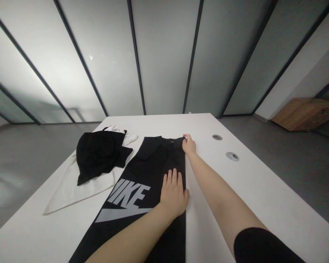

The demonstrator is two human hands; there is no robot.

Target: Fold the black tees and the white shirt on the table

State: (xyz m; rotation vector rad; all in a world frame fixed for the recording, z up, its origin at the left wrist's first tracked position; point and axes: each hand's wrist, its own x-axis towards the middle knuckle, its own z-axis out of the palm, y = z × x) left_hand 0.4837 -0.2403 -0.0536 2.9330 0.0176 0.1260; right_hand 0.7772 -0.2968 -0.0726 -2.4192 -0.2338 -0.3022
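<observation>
We're working well apart on the black Nike shirt (pixel 150 164), left hand (pixel 174 193) pressed flat to keep it smooth, right hand (pixel 188 145) at the collar end (pixel 164 140), pinching or not, can't tell.

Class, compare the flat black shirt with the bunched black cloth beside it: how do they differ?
The shirt lies flat; the cloth is heaped in folds. The shirt bears a grey Nike print; the cloth shows none. The left hand touches the shirt; the cloth sits on white fabric. Both are black.
</observation>
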